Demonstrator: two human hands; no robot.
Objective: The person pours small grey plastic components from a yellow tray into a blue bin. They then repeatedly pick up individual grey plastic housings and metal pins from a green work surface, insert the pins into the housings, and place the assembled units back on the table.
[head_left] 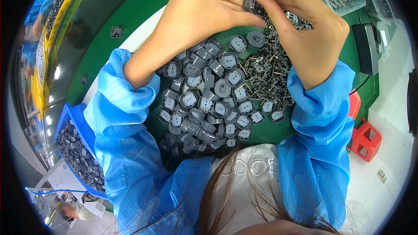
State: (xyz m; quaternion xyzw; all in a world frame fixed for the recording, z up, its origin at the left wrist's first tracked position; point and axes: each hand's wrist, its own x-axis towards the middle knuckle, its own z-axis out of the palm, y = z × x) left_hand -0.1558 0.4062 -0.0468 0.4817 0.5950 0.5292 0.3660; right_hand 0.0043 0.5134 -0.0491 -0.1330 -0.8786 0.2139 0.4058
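Observation:
At the far side of the green work surface (104,17), both hands meet around a small dark grey round plastic part (253,6) with pale marks. My left hand (204,8) grips it between thumb and fingers. From the other side my right hand (311,24) pinches close against it, thumb and forefinger together; whether a small metal piece is between them is hidden. Below the hands lies a heap of similar grey round plastic parts (222,88), many showing pale faces with holes. A loose pile of small metal contact pieces (265,72) sits to their right, partly beneath my right hand.
A clear plastic box (358,3) of metal pieces stands at the far right, near a black device (365,48). A blue bin (82,119) full of grey parts is at the left. Red plastic stools (368,141) stand right. Yellow trays (43,67) line the left.

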